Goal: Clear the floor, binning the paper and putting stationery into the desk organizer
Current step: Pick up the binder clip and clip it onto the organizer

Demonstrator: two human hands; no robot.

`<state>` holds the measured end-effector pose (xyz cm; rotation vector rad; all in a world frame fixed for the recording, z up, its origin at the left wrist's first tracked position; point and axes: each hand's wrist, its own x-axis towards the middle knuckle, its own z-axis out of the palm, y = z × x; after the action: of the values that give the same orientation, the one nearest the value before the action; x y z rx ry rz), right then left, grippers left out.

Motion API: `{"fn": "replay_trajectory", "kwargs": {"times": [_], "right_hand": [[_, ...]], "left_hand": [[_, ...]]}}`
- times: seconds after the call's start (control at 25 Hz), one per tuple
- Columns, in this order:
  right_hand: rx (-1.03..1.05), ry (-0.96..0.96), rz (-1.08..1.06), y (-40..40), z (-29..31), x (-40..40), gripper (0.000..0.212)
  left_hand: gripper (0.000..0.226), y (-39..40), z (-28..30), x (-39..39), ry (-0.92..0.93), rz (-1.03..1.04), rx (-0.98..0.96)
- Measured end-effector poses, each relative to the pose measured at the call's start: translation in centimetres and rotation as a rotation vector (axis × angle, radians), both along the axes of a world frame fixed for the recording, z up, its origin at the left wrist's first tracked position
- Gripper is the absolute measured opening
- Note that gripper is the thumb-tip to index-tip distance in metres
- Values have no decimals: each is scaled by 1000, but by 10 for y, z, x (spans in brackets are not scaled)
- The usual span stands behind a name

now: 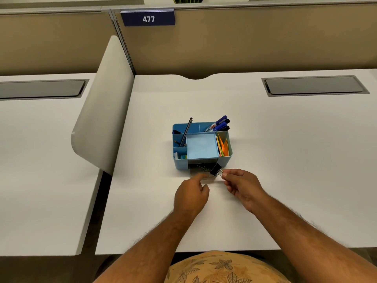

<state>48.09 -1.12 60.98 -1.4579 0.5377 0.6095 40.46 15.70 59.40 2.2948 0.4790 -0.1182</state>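
Note:
A light blue desk organizer (224,160) stands on the white desk (285,160). It holds blue and black markers (219,124), a dark pencil (186,132), orange and green sticky notes (222,148) and a small eraser (176,155). Its small front drawer (201,170) is pulled out, with binder clips inside. My right hand (242,185) pinches the wire handle of a black binder clip (215,169) just over the drawer's right side. My left hand (191,194) rests on the desk with its index finger touching the drawer's front edge.
A curved white divider panel (104,115) stands at the desk's left side, with a neighbouring desk (40,160) beyond it. A beige partition with a blue "477" sign (148,18) runs along the back. A grey cable hatch (315,85) sits at the far right.

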Motion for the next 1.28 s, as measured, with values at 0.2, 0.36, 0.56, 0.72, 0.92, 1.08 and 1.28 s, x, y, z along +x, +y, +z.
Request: {"fn": "replay_trajectory", "kwargs": {"times": [0.2, 0.36, 0.56, 0.72, 0.92, 1.08, 1.28], "right_hand": [[-142, -42, 78, 10, -2, 1, 7], [-107, -59, 65, 22, 1, 5, 6], [-88, -79, 97, 34, 3, 10, 8], [-142, -126, 118, 36, 3, 13, 10], [-175, -163, 86, 19, 2, 16, 11], [-161, -134, 72, 20, 0, 15, 11], [-357, -332, 274, 33, -1, 11, 15]], "left_hand": [[37, 7, -3, -7, -49, 11, -45], [11, 15, -10, -9, -95, 328, -223], [11, 24, -6, 6, -34, 582, -461], [5, 21, -5, 12, 60, 620, -504], [5, 21, -9, 3, 101, 619, -551], [6, 21, -8, 2, 101, 625, -561], [7, 21, -7, 1, 102, 639, -550]]}}
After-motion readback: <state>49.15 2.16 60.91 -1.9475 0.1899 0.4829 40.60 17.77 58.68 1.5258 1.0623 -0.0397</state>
